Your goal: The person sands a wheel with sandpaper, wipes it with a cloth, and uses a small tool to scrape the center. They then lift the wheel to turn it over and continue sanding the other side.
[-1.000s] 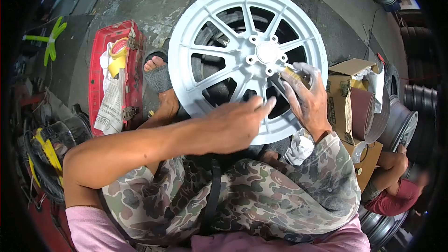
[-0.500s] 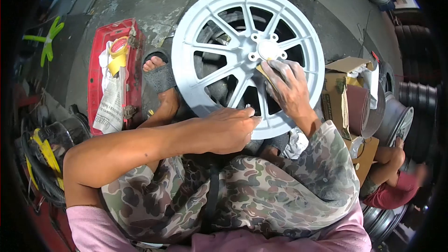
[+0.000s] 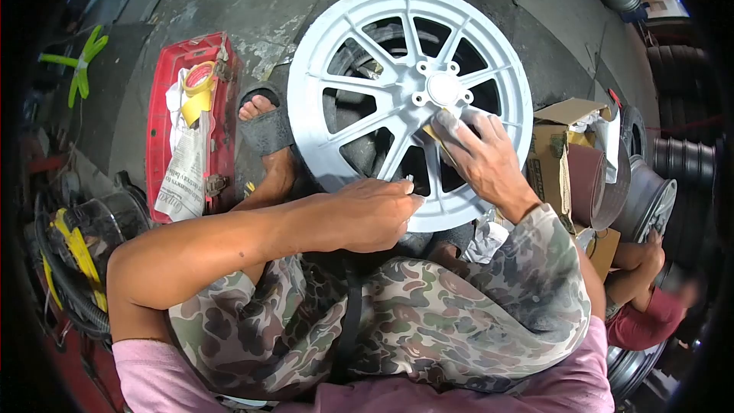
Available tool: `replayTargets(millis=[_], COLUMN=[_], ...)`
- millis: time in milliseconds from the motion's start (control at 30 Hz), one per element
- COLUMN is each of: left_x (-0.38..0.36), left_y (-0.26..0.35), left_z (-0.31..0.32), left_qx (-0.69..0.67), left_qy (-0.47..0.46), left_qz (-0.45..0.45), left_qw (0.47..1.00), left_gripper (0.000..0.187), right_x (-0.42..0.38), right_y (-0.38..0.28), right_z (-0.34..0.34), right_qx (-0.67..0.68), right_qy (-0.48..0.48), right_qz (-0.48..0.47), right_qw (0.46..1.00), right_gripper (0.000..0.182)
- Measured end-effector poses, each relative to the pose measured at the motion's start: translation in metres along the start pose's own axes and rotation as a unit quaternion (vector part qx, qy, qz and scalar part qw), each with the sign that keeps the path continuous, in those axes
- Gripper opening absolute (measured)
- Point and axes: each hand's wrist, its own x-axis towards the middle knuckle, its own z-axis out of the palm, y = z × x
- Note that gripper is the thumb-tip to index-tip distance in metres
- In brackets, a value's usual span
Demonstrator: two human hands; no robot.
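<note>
A pale grey-white alloy wheel rim (image 3: 390,154) lies face up in front of me, with several spokes around a round hub. My right hand (image 3: 489,157), dusty at the fingertips, presses a folded tan piece of sandpaper (image 3: 437,138) against a spoke just below the hub. Part of that sheet is hidden under the fingers. At the near edge of the wheel, my left hand (image 3: 378,214) is closed, with its fingers curled over the rim. White dust marks its fingertips.
On the left sits a red toolbox tray (image 3: 158,145) holding newspaper (image 3: 183,172) and yellow masking tape (image 3: 200,76). To the right are an open cardboard box (image 3: 549,153), a brown abrasive roll (image 3: 587,183) and another wheel (image 3: 650,199). Another person (image 3: 646,325) sits at the far right.
My right hand has moved slightly down and right with the sandpaper. The wheel appears a little lower and further right in view. My left hand stays at the rim's near edge.
</note>
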Motion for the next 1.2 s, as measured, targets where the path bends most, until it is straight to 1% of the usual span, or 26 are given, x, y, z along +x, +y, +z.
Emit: replayTargets(millis=[33, 67, 100, 167, 200, 233, 300, 333, 367, 433, 467, 500, 567, 600, 633, 700, 767, 833, 900, 933, 1000, 1033, 1067, 1100, 1167, 1200], left_x=[-0.001, -0.001, 0.000, 0.001, 0.002, 0.002, -0.001, -0.003, -0.006, -0.008, -0.008, -0.009, -0.008, -0.007, -0.007, -0.008, -0.009, -0.012, -0.015, -0.016, -0.015, -0.015, -0.015, -0.015, -0.015, -0.015], left_y=[-0.001, -0.001, -0.002, -0.005, -0.005, -0.005, -0.005, -0.006, -0.007, -0.010, -0.010, -0.008, -0.004, -0.004, -0.002, -0.002, -0.002, -0.002, -0.005, -0.009, -0.010, -0.009, -0.007, -0.007, -0.009, -0.008], left_z=[-0.001, -0.001, 0.001, 0.005, 0.007, 0.010, 0.010, 0.011, 0.013, 0.008, 0.005, 0.002, -0.003, -0.001, 0.002, 0.006, 0.006, 0.003, 0.002, 0.000, -0.005, -0.008, -0.009, -0.006, 0.001, 0.000], left_qx=[0.003, 0.005, 0.003, -0.006, -0.004, -0.001, 0.003, 0.012, 0.018, 0.005, -0.005, -0.005, 0.001, 0.001, 0.006, 0.012, 0.016, 0.014, 0.006, 0.002, -0.002, 0.000, 0.002, 0.003, -0.009, -0.006], left_qy=[0.004, 0.009, 0.011, 0.023, 0.022, 0.024, 0.028, 0.043, 0.059, 0.058, 0.051, 0.051, 0.004, 0.003, -0.002, -0.009, -0.017, -0.009, 0.002, 0.008, 0.009, -0.007, -0.024, -0.029, 0.009, 0.008], left_qz=[0.001, 0.003, 0.006, 0.013, 0.013, 0.025, 0.035, 0.042, 0.051, 0.045, 0.042, 0.045, 0.015, 0.017, 0.015, 0.012, 0.014, 0.010, 0.003, 0.011, 0.023, 0.013, 0.003, 0.005, 0.014, 0.013], left_qw=[1.000, 1.000, 1.000, 1.000, 1.000, 0.999, 0.999, 0.998, 0.997, 0.997, 0.998, 0.998, 1.000, 1.000, 1.000, 1.000, 1.000, 1.000, 1.000, 1.000, 1.000, 1.000, 1.000, 1.000, 1.000, 1.000], left_gripper=[0.042, 0.041, 0.041, 0.037, 0.037, 0.035, 0.034, 0.032, 0.031, 0.029, 0.028, 0.028, 0.027, 0.027, 0.026, 0.026, 0.025, 0.025, 0.024, 0.025, 0.025, 0.025, 0.025, 0.025, 0.023, 0.023], right_x=[-0.002, -0.002, -0.001, 0.007, 0.011, 0.016, 0.027, 0.027, 0.026, 0.019, 0.010, 0.002, -0.009, -0.008, -0.005, 0.004, 0.013, 0.014, 0.002, -0.007, -0.032, -0.040, -0.040, -0.036, -0.018, -0.005], right_y=[0.000, 0.000, 0.000, -0.001, 0.000, 0.000, -0.001, -0.005, -0.008, -0.009, -0.007, -0.002, 0.007, 0.009, 0.009, 0.008, 0.014, 0.016, 0.018, 0.024, 0.039, 0.042, 0.037, 0.033, 0.023, 0.016], right_z=[-0.005, -0.008, -0.011, -0.019, -0.014, -0.012, -0.009, -0.015, -0.023, -0.037, -0.037, -0.041, -0.047, -0.049, -0.046, -0.030, -0.014, -0.011, -0.018, -0.019, -0.021, -0.021, -0.026, -0.028, -0.027, -0.026], right_qx=[-0.017, -0.042, -0.044, -0.068, -0.071, -0.072, -0.120, -0.107, -0.106, -0.164, -0.153, -0.154, -0.104, -0.097, -0.097, -0.093, -0.093, -0.093, -0.062, -0.062, -0.064, -0.065, -0.064, -0.062, -0.001, -0.006], right_qy=[-0.047, -0.038, -0.041, -0.067, -0.083, -0.082, -0.114, -0.131, -0.133, -0.216, -0.251, -0.253, -0.217, -0.198, -0.197, -0.147, -0.142, -0.136, -0.178, -0.179, -0.152, -0.139, -0.114, -0.115, -0.102, -0.094], right_qz=[-0.034, -0.066, -0.067, -0.128, -0.125, -0.124, -0.111, -0.097, -0.102, -0.147, -0.149, -0.147, -0.163, -0.162, -0.162, -0.143, -0.143, -0.146, -0.122, -0.121, -0.114, -0.111, -0.089, -0.083, -0.100, -0.096], right_qw=[0.998, 0.996, 0.996, 0.987, 0.986, 0.986, 0.980, 0.981, 0.980, 0.951, 0.944, 0.944, 0.957, 0.962, 0.962, 0.974, 0.975, 0.976, 0.975, 0.974, 0.980, 0.982, 0.987, 0.988, 0.990, 0.991], right_gripper=[0.037, 0.033, 0.033, 0.029, 0.024, 0.024, 0.021, 0.021, 0.021, 0.020, 0.021, 0.021, 0.024, 0.026, 0.026, 0.026, 0.025, 0.025, 0.027, 0.027, 0.029, 0.030, 0.031, 0.031, 0.035, 0.039])
